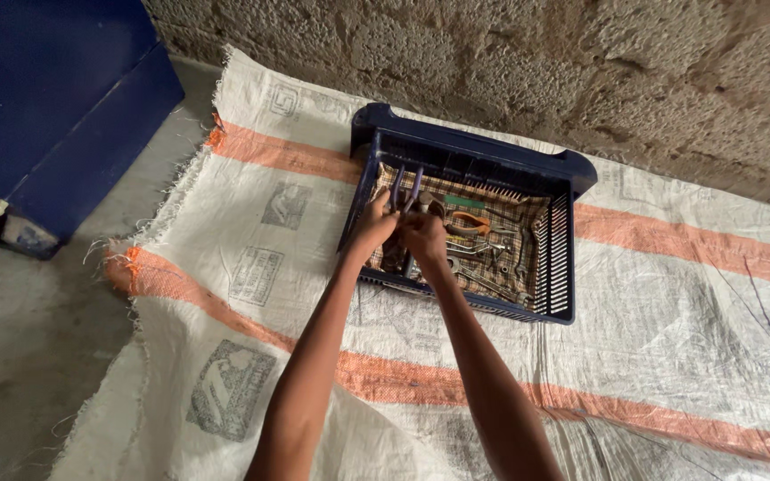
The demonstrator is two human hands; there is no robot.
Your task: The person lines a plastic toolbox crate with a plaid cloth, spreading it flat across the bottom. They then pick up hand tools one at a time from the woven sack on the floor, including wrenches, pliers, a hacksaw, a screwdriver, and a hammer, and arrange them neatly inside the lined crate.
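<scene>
Against a rough stone wall (528, 53), a dark blue plastic crate (474, 160) sits on a white woven sack sheet (670, 321) with orange stripes and faded grey stamps, spread over the concrete floor (20, 356). Crate has slatted sides and a checked cloth (528, 218) lining the bottom.

Both arms reach in from the bottom of the view, hands meeting over the crate's left half. Left hand (373, 224) is curled shut around a tool with dark purple-blue handles (405, 185) that stick up and away from the fingers; looks like pliers, head hidden under the hands. Right hand (424, 236) sits just beside the left, touching or nearly touching it, fingers folded down over the same cluster of tools; cannot tell what exactly it grips or whether it grips anything.

Inside the crate, right of the hands: orange-handled pliers (471, 224) lying flat on the cloth, and several metal spanners (483, 267) scattered near the front wall, some overlapping. Small items further right too blurred to name.

Far left, a dark blue cabinet (46, 107) stands on the floor, well apart from the crate, off the sheet's frayed edge.
</scene>
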